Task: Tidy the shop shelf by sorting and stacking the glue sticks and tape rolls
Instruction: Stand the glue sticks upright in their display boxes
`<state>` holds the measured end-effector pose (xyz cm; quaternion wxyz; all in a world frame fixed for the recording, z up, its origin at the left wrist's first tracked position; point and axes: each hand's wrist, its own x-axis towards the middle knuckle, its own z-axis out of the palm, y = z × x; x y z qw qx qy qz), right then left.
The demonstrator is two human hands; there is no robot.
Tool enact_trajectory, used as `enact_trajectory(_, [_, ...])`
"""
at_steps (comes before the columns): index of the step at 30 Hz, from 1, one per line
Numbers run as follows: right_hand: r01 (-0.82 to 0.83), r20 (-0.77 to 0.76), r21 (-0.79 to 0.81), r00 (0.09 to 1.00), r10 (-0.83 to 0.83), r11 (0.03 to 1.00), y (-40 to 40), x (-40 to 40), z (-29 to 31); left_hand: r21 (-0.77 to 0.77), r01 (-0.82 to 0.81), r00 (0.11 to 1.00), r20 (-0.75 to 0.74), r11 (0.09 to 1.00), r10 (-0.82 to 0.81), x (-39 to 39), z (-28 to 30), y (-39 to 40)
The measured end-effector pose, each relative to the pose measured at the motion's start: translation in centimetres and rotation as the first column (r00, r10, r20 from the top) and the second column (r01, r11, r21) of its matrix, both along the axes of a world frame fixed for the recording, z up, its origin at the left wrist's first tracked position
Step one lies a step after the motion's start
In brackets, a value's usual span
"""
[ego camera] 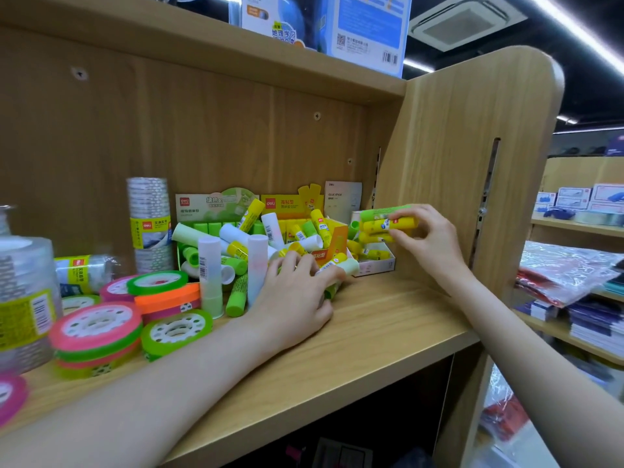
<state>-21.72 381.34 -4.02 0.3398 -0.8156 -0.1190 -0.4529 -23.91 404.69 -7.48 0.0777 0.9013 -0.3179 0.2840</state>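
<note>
Glue sticks heaped mid-shelf; tape rolls left of heap; display boxes behind it.

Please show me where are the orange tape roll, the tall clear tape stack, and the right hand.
orange tape roll point(167, 298): head view, on its orange side band.
clear tape stack point(149, 224): head view, on its yellow label.
right hand point(428, 236): head view, on the back of the hand.

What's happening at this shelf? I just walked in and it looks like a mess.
A person is sorting stationery on a wooden shelf. Their right hand pinches a small bundle of yellow glue sticks over a small white box by the side panel. Their left hand rests on the jumbled pile of glue sticks, gripping a pale one. Colourful tape rolls sit stacked to the left.
</note>
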Motion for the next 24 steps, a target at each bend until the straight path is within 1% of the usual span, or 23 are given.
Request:
enact_trajectory(1, [-0.045,-0.007,0.051,0.999,0.045,0.998,-0.1,-0.7,0.1,0.002,-0.003,1.000,-0.002,1.000,0.003,0.0,0.0,0.0])
enact_trajectory(3, [-0.197,-0.065,0.219,0.974,0.216,0.956,0.1,-2.7,0.3,0.001,-0.014,1.000,-0.008,1.000,0.014,0.0,-0.1,0.0])
enact_trajectory(5, [-0.325,-0.163,0.421,0.891,0.423,0.847,0.2,-4.4,0.1,-0.009,-0.042,0.999,-0.017,0.999,0.042,0.1,-0.2,0.0])
enact_trajectory(6, [-0.341,-0.224,0.490,0.840,0.494,0.802,0.1,-5.0,-0.2,-0.010,-0.059,0.998,-0.023,0.998,0.059,0.2,-0.2,0.0])
enact_trajectory(7, [-0.338,-0.299,0.515,0.791,0.534,0.788,0.1,-5.3,-0.7,-0.006,-0.075,0.997,-0.023,0.997,0.075,0.3,-0.4,0.0])
enact_trajectory(9, [-0.339,-0.436,0.494,0.701,0.565,0.801,0.1,-5.3,-1.6,0.005,-0.088,0.996,-0.016,0.996,0.088,0.5,-0.5,-0.1])
enact_trajectory(10, [-0.347,-0.479,0.469,0.672,0.564,0.812,0.2,-5.1,-1.8,0.009,-0.089,0.996,-0.019,0.996,0.090,0.5,-0.5,-0.1])
enact_trajectory(12, [-0.385,-0.525,0.395,0.650,0.549,0.834,0.7,-4.4,-2.1,0.001,-0.078,0.997,-0.027,0.997,0.079,0.4,-0.5,-0.1])
enact_trajectory(13, [-0.412,-0.539,0.311,0.666,0.516,0.857,1.1,-4.0,-2.2,-0.002,-0.066,0.997,-0.027,0.998,0.066,0.4,-0.6,-0.1])
enact_trajectory(15, [-0.433,-0.560,0.073,0.727,0.396,0.898,2.0,-3.1,-2.3,0.006,-0.012,1.000,0.004,1.000,0.012,0.2,-0.5,-0.1])
enact_trajectory(16, [-0.429,-0.564,-0.039,0.755,0.335,0.902,2.6,-2.7,-2.4,0.015,0.025,0.999,0.028,1.000,-0.025,0.1,-0.3,-0.2])
enact_trajectory(17, [-0.421,-0.567,-0.124,0.773,0.284,0.899,3.1,-2.1,-2.6,0.033,0.048,0.998,0.038,0.998,-0.049,0.1,-0.2,-0.2])
enact_trajectory(18, [-0.419,-0.565,-0.167,0.783,0.262,0.893,3.6,-1.8,-2.7,0.066,0.049,0.998,0.025,0.997,-0.051,0.0,0.0,-0.2])
enact_trajectory(19, [-0.419,-0.564,-0.175,0.784,0.258,0.891,3.9,-1.6,-2.9,0.098,0.034,0.999,0.003,0.995,-0.035,0.0,0.0,-0.2])
enact_trajectory(20, [-0.425,-0.575,-0.136,0.769,0.278,0.895,3.9,-1.6,-3.0,0.119,0.016,1.000,-0.012,0.993,-0.014,0.2,-0.1,-0.2])
enact_trajectory(21, [-0.434,-0.584,-0.048,0.743,0.327,0.900,3.7,-1.6,-3.0,0.131,0.001,1.000,-0.015,0.991,0.001,0.2,-0.1,-0.2])
enact_trajectory(22, [-0.433,-0.567,0.074,0.723,0.395,0.898,3.3,-1.6,-2.9,0.143,-0.010,1.000,-0.007,0.990,0.011,0.3,0.0,-0.2])
enact_trajectory(23, [-0.422,-0.510,0.194,0.728,0.458,0.886,2.8,-1.6,-2.8,0.156,-0.024,1.000,0.002,0.987,0.024,0.3,0.0,-0.4])
enact_trajectory(24, [-0.374,-0.428,0.244,0.787,0.445,0.895,2.0,-1.2,-2.6,0.159,-0.035,0.999,0.016,0.987,0.032,0.4,0.0,-0.5])
